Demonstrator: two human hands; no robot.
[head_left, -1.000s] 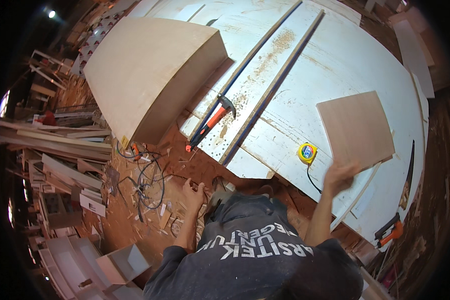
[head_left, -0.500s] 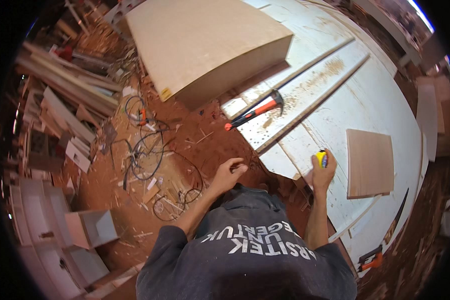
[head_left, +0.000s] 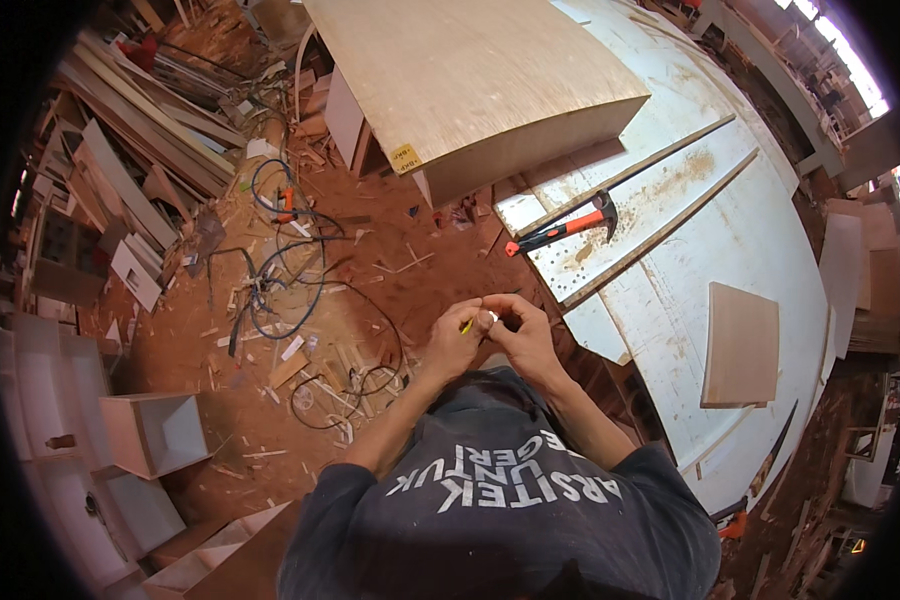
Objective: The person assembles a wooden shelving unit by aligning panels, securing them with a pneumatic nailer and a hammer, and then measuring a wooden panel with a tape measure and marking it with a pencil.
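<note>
My left hand (head_left: 452, 342) and my right hand (head_left: 526, 338) meet in front of my dark shirt, fingers bent and touching. Between them is a yellow tape measure (head_left: 466, 326), mostly covered by my fingers; only a small yellow part shows at my left hand. A small pale piece shows at my right fingertips, too small to name. Ahead and to the right, a hammer (head_left: 568, 229) with an orange and black handle lies on the white work table (head_left: 660, 320). Farther right on that table rests a rectangular wooden panel (head_left: 741, 346).
A large plywood box (head_left: 490, 90) stands at the table's far left. Two long strips, the nearer strip (head_left: 670, 222) included, lie across the tabletop. Tangled cables (head_left: 288, 290) and wood scraps cover the floor on the left, near white cabinets (head_left: 60, 400) and stacked boards (head_left: 135, 100).
My right hand has come left from over the table with the tape measure to meet my left hand. The view has shifted slightly, so the table and box appear moved.
</note>
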